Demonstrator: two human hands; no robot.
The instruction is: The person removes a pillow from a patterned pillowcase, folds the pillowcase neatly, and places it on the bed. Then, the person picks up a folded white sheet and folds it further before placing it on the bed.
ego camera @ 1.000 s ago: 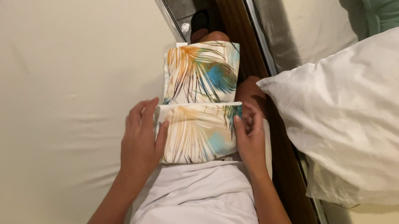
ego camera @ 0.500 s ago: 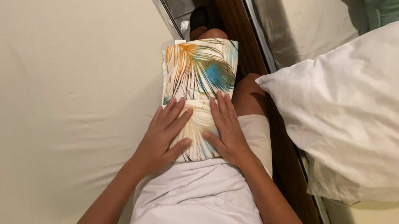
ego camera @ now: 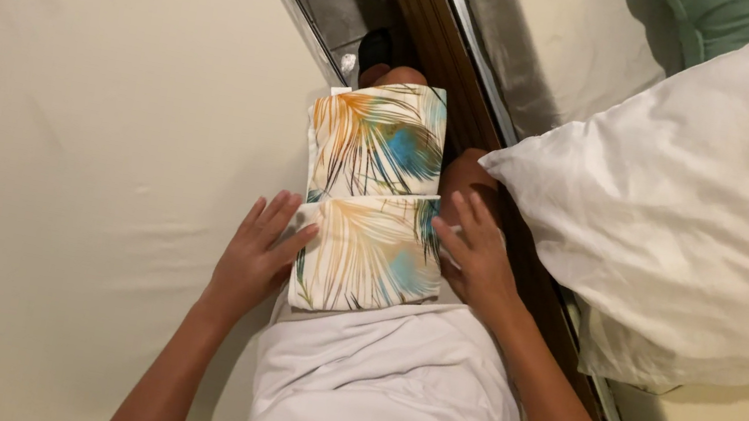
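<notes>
**Both hands flank a folded feather-print cloth**

At the centre of the frame, a folded cloth (ego camera: 375,195) printed with orange and blue feathers lies on the person's lap. The left hand (ego camera: 255,257) rests flat at its lower left edge, fingers spread, gripping nothing. The right hand (ego camera: 479,253) touches the right edge, fingers loosely open; whether it pinches fabric cannot be told. A white pillow (ego camera: 702,194) fills the upper right, a cream sheet (ego camera: 72,140) the left.

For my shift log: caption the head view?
Both hands, left hand and right hand, flank a folded feather-print cloth on the lap.
</notes>
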